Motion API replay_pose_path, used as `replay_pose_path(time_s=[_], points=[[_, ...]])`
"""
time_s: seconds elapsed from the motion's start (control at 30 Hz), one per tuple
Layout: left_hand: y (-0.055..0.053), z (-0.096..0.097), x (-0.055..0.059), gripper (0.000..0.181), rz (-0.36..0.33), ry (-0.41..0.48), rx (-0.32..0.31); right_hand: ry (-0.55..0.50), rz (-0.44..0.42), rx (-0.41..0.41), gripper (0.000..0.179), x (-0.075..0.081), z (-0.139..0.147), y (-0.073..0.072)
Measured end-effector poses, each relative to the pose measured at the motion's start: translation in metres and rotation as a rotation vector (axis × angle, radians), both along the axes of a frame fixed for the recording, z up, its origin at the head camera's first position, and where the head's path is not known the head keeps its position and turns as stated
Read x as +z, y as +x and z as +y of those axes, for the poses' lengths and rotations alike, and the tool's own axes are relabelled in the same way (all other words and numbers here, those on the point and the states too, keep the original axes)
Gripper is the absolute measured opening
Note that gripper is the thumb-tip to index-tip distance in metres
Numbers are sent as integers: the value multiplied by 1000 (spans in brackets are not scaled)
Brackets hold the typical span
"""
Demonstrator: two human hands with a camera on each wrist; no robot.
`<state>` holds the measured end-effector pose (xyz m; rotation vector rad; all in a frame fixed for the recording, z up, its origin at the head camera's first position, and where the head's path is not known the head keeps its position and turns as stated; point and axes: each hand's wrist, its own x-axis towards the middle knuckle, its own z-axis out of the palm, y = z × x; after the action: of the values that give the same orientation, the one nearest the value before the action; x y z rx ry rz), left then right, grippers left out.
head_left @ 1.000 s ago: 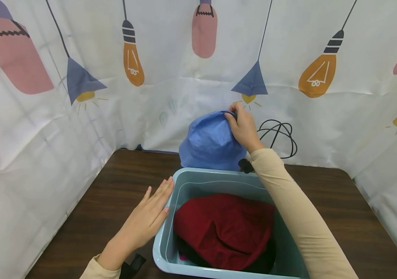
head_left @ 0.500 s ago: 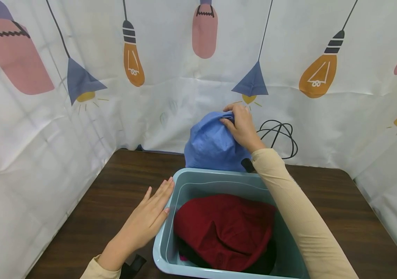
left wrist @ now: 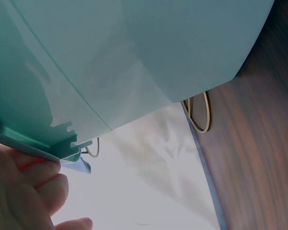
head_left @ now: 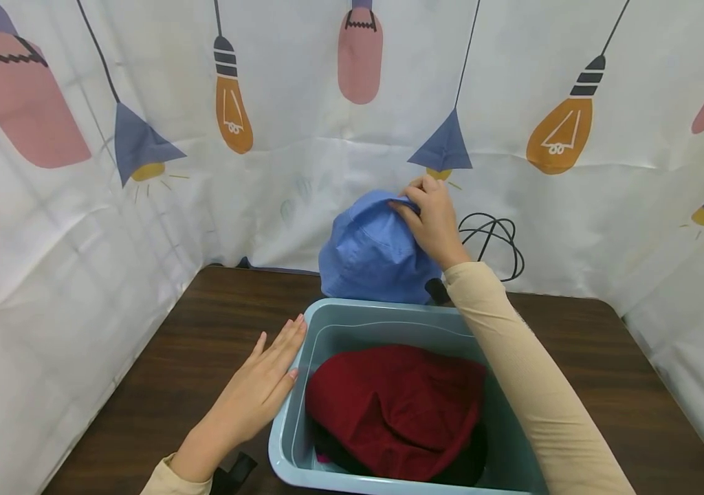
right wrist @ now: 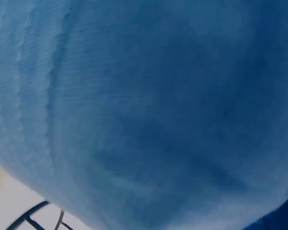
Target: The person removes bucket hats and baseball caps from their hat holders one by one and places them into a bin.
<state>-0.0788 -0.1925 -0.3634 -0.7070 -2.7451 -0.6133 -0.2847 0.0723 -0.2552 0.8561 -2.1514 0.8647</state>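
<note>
Behind the tub, my right hand [head_left: 435,223] pinches the upper edge of a blue cloth hat [head_left: 377,254] between thumb and fingers. The hat hangs below the hand, its lower part overlapping the tub's far rim in the head view; its fabric and stitched rows fill most of the right wrist view. My left hand [head_left: 253,392] rests with straight fingers along the left rim of a light blue plastic tub [head_left: 295,405]. Inside the tub lies a dark red cloth item [head_left: 398,405], bunched up, over a black one [head_left: 472,457]. A bit of magenta shows beneath them.
The tub stands on a dark wood-grain table [head_left: 216,330]. A white cloth backdrop [head_left: 302,82] printed with lamps and bulbs surrounds the table's back and sides. Loops of black cable [head_left: 500,230] stick up behind the right forearm.
The blue hat shifts a little right and crumples, then swings back left and rises slightly with my right hand. My left hand keeps its place on the rim.
</note>
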Motion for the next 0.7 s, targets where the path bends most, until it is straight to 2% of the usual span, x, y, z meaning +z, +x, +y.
replay_pose_path(time_s=[0.17, 0.47, 0.57, 0.7], points=[[0, 0, 0, 58, 2, -1, 2, 14, -43, -25, 15, 5, 5, 5], [1, -1, 0, 58, 3, 1, -2, 18, 84, -1, 11, 6, 12, 9], [1, -1, 0, 58, 0, 1, 0, 20, 57, 15, 13, 7, 15, 12], [0, 0, 1, 58, -18, 5, -2, 40, -49, 57, 15, 11, 20, 19]])
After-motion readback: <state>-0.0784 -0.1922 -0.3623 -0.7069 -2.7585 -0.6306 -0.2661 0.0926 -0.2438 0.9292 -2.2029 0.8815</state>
